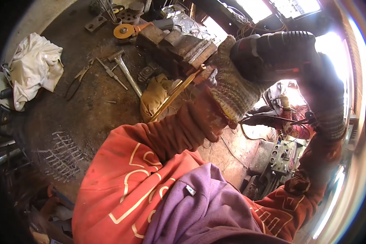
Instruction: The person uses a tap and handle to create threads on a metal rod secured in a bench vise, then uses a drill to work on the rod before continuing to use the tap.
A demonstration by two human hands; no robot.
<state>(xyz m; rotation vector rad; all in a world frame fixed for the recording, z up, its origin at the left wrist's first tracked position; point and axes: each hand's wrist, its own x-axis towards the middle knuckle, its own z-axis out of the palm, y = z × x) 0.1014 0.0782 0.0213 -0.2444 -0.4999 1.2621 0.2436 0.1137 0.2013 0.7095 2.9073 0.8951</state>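
Note:
A dark power drill (274, 55) is held up sideways at the upper right, its front toward the vise. My left hand (236, 87), in a grey patterned knit glove, is closed against the drill's front end; its fingers are partly hidden. At the back, my right hand (328, 97), also gloved and blurred, wraps round the handle. Just left of my left hand is the bench vise (177, 44), heavy and rust-brown. A brass-coloured bar (177, 94) slants down from beside its jaws. Where the drill's tip sits is hidden behind the glove.
On the dark bench (97, 110) lie a hammer (128, 75), pliers (81, 77), a caliper-like tool (112, 73), a tan cloth bundle (153, 97) and several thin metal pieces (65, 156). An angle grinder (128, 31) rests behind. White cloth (36, 65) lies far left; a machine (282, 156) stands right.

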